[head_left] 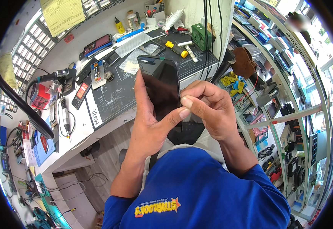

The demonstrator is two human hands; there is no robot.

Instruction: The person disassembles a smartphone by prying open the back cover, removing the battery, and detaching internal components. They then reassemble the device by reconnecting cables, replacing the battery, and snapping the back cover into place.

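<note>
A dark smartphone (162, 82) with a glossy black screen is held tilted above my lap, just off the front edge of the workbench. My left hand (148, 129) grips it by the sides, fingers along the left edge and thumb across to the right edge. Against the phone's right edge, close to my left thumb tip, the thumb and forefinger of my right hand (213, 110) are pinched together. What they pinch, if anything, is too small to make out. My other right fingers are curled in.
On the workbench lie a dark work mat (115, 97), a keypad phone (81, 92), stacked phones (97, 45), a yellow-handled tool (176, 49) and a green box (201, 37). A black cable (23, 105) arches at left. Glass shelving (288, 114) full of parts stands at right.
</note>
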